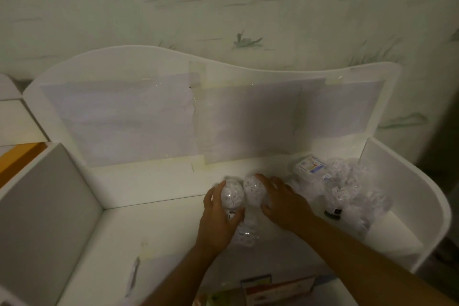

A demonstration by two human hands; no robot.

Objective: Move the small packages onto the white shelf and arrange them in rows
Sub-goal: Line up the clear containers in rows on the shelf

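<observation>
The white shelf [154, 226] fills the lower view: a flat top walled by a wavy back panel [173, 97] at twelve o'clock and side panels at nine and three, which would keep loose goods from sliding off. Paper sheets [119, 119] are taped across the back panel.

Against the three o'clock wall lies a heap of small packages [347, 191], clear pouches of white pieces piled unevenly, not yet in rows; one at its top shows a printed label [310, 165].

At centre, two more packages stand side by side, touching, probably the start of a row. The left hand [218, 221] cups the left package [232, 197], its fingers curled round the pouch's left flank and thumb under it. The right hand [280, 201] lies over the right package [254, 191], fingers bent round its right side. Both hands seem to be squeezing the pair together to square them. A third pouch [244, 233] lies just below at six o'clock.

Colourful printed items [273, 285] show blurred at the bottom edge.
</observation>
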